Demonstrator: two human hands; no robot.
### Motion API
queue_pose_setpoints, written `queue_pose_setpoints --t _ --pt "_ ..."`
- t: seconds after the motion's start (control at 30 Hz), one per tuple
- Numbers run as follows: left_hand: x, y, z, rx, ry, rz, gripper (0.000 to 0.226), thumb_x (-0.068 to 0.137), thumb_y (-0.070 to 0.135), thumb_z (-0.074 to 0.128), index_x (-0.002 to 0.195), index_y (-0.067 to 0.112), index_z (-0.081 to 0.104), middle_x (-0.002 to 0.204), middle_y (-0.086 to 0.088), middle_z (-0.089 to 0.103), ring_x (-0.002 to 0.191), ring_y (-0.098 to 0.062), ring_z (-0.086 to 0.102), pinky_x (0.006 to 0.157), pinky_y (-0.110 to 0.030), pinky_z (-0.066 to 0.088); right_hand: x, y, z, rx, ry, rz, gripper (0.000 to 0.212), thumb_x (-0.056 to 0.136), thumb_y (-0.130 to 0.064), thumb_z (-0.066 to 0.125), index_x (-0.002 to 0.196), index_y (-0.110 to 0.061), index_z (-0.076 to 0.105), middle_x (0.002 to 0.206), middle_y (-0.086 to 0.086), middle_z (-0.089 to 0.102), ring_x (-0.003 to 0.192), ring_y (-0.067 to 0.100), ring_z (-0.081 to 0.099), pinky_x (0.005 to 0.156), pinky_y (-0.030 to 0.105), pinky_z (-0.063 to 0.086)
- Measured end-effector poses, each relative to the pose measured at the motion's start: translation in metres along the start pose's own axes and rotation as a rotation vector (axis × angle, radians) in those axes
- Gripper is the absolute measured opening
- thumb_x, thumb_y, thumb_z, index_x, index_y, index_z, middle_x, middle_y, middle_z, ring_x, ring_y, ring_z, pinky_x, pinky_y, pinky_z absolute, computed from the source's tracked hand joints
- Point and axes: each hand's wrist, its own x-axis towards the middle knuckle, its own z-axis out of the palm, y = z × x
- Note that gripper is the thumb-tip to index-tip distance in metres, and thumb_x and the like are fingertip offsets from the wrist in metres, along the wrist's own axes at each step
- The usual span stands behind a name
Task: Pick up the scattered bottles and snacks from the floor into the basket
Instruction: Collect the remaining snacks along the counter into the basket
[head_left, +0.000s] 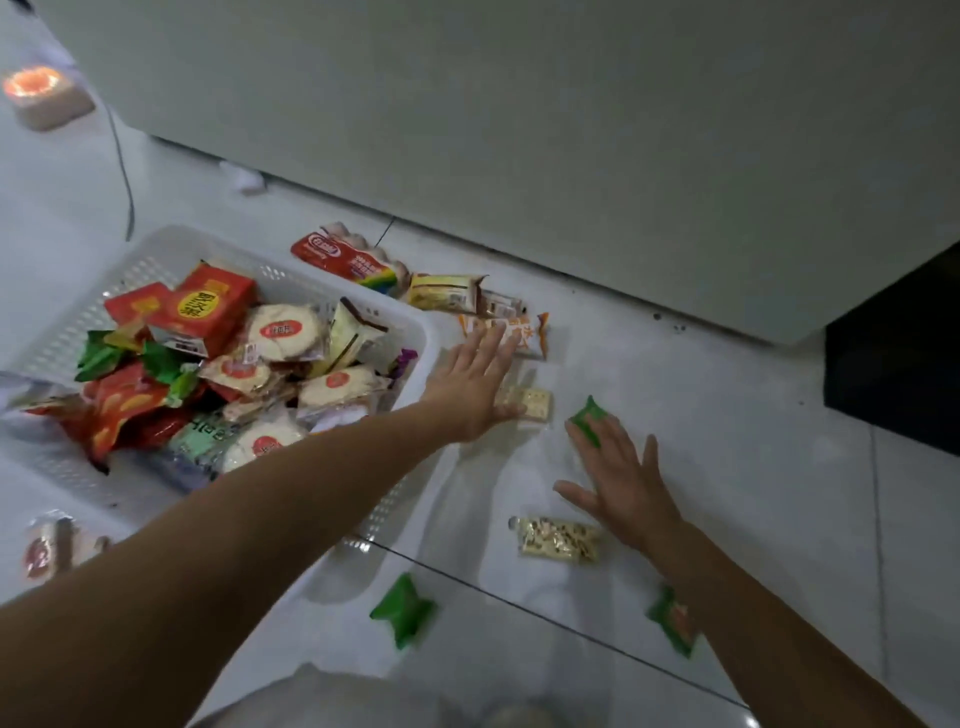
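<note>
The white basket (410, 322) sits on the floor (727, 467), heaped with snack packets. The left hand (475, 384) reaches past the basket's right rim, its grip spread flat and holding nothing, fingertips over an orange-and-white wrapper (530, 332) and the palm's edge touching a pale cracker packet (530, 402). The right hand (623, 483) is also splayed and empty-gripped, its fingertips resting on a small green packet (589, 421). A nut bar (558, 539) lies just beside its thumb.
</note>
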Motion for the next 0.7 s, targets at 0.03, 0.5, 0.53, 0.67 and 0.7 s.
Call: queue_pose_setpoints --t 0.03,0.5,0.53,0.67,0.7 --pt "0.001 0.001 0.013 0.019 -0.029 0.011 0.087 0.093 0.058 0.035 0.150 0.016 -0.016 0.157 -0.008 -0.023 0.144 -0.027 -0.022 0.118 -0.045 -0.005 -0.002 0.002 0.009 0.011 -0.014 -0.002 0.112 0.055 -0.086 -0.023 0.150 -0.033 0.000 0.160 -0.003 -0.001 0.147 0.018 -0.004 0.113 0.060 0.000" --pt "-0.018 0.006 0.072 0.184 0.091 0.026 0.066 0.086 0.046 0.056 0.134 0.010 0.030 0.135 -0.015 0.034 0.120 -0.031 0.037 0.101 -0.043 0.034 -0.050 0.004 0.072 -0.047 -0.104 -0.008 0.087 0.056 -0.074 0.054 0.126 -0.023 0.045 0.119 0.001 0.061 0.115 0.018 0.049 0.104 0.047 0.022" --pt "-0.016 0.006 0.071 0.163 0.095 0.019 0.072 0.085 0.045 0.058 0.138 0.010 0.027 0.137 -0.015 0.033 0.121 -0.031 0.036 0.101 -0.043 0.035 -0.049 0.004 0.071 -0.054 -0.073 -0.008 0.085 0.051 -0.071 0.063 0.121 -0.025 0.047 0.112 -0.002 0.063 0.107 0.017 0.057 0.102 0.044 0.026" --pt "-0.012 0.008 0.070 0.063 0.052 -0.092 0.082 0.086 0.043 0.061 0.145 0.004 0.019 0.136 -0.016 0.035 0.123 -0.031 0.035 0.100 -0.043 0.039 -0.045 -0.002 0.066 -0.029 0.008 -0.036 0.076 0.033 -0.059 0.082 0.099 -0.028 0.058 0.087 -0.007 0.062 0.074 0.013 0.065 0.076 0.028 0.050" --pt "-0.013 0.008 0.071 0.073 0.048 -0.107 0.074 0.086 0.042 0.060 0.140 0.004 0.027 0.134 -0.016 0.037 0.121 -0.031 0.036 0.098 -0.041 0.040 -0.045 -0.006 0.063 -0.034 0.013 -0.033 0.071 0.032 -0.058 0.083 0.093 -0.028 0.061 0.083 -0.007 0.060 0.070 0.013 0.064 0.065 0.025 0.052"
